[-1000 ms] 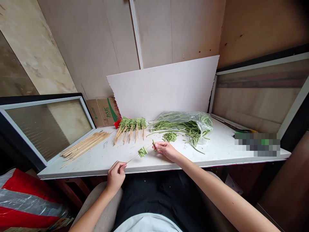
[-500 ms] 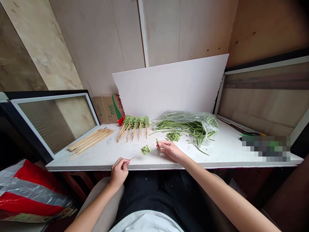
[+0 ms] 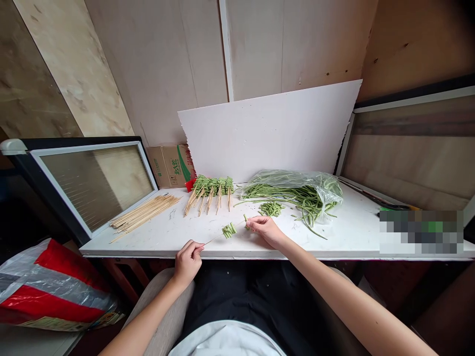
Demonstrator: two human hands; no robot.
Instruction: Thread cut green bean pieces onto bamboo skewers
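Head view shows a thin stick (image 3: 212, 241) with a row of short green bean pieces (image 3: 229, 230) on it, held in the air above the front part of the white counter (image 3: 237, 253). The left hand (image 3: 188, 262) pinches the lower end of this stick between thumb and fingers, probably so that it is steady and the rest of its length is free. The right hand (image 3: 267, 231) grips one single bean piece (image 3: 245, 217) by the far end of the stick; the piece is crosswise to it, in the same manner as the others.

Behind the right hand lies a small pile of cut pieces (image 3: 270, 209), which seems placed there for easy reach. Farther back, long green beans (image 3: 285, 193) are lying partly inside a clear plastic bag (image 3: 328, 185). Filled skewers (image 3: 213, 187) are grouped near the back, their bare ends toward the person, perhaps for convenient lifting. On the left, bare sticks (image 3: 146, 211) lie side by side.

Whether the tip has entered the single piece, I cannot tell, because the fingers cover this place. The grip end of the stick is hidden inside the left hand. At right, a pixelated patch (image 3: 421, 232) makes the objects there unreadable.
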